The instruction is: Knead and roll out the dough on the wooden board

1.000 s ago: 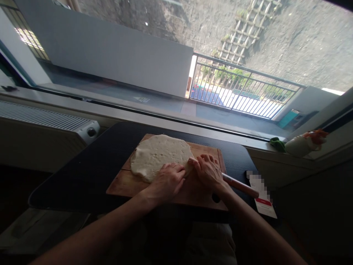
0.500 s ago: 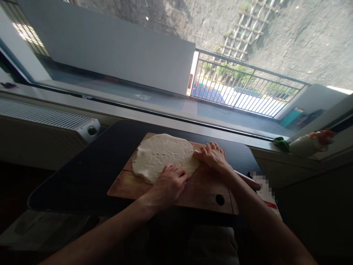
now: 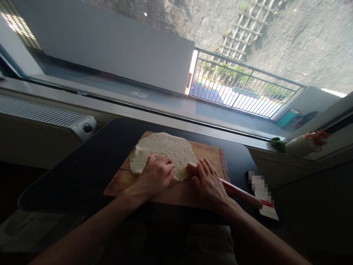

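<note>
Lying across the wooden board (image 3: 119, 184), the dough (image 3: 168, 147) could tear at its near edge if my right grip (image 3: 211, 181), laid flat over the rolling pin (image 3: 241, 194), pressed unevenly; whether my left grip (image 3: 157, 171) pinches the dough beneath, I cannot tell. The dark surface (image 3: 79, 169) stands by a windowsill (image 3: 124, 109), a radiator (image 3: 41, 113) to the left.

Dough (image 3: 172, 145) on board (image 3: 211, 154) on table (image 3: 82, 165)

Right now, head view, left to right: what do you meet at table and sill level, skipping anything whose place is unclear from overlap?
Radiator → left hand → right hand → flat, partly pixelated item → white vessel on the sill.
</note>
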`<state>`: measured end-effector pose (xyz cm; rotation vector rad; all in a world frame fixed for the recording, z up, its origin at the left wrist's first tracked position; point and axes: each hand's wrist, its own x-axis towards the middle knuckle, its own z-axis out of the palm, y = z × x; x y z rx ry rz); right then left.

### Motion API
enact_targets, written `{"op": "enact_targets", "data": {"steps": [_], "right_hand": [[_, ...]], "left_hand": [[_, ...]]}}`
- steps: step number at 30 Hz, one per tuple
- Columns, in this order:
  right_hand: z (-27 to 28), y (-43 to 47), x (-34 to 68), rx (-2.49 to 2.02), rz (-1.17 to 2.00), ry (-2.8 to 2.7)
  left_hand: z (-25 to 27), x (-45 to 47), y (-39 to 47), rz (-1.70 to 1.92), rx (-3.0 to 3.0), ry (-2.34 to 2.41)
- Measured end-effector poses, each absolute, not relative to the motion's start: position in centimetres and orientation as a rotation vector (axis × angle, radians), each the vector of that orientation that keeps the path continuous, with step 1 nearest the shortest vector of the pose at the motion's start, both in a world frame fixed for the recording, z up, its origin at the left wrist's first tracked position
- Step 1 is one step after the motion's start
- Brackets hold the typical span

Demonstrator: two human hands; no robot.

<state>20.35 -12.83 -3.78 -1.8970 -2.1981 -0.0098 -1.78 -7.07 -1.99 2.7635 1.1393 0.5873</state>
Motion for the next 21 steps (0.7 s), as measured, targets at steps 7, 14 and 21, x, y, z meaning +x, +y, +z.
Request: {"op": "enact_targets", "data": {"steps": [7, 14, 21], "right_hand": [[-2.4, -11.1, 21.1, -1.734, 0.108, -2.184], [-2.2, -6.3, 18.6, -1.832, 0.043, -2.093], [-2.5, -2.0, 19.0, -2.218, 0.005, -1.874]], "left_hand": [[-3.1, -3.5, -4.8, 0.548, 2.818, 1.407], [-3.2, -3.7, -5.6, 0.576, 2.797, 1.401], [-3.1, -4.0, -5.5, 0.589, 2.770, 1.364]]}}
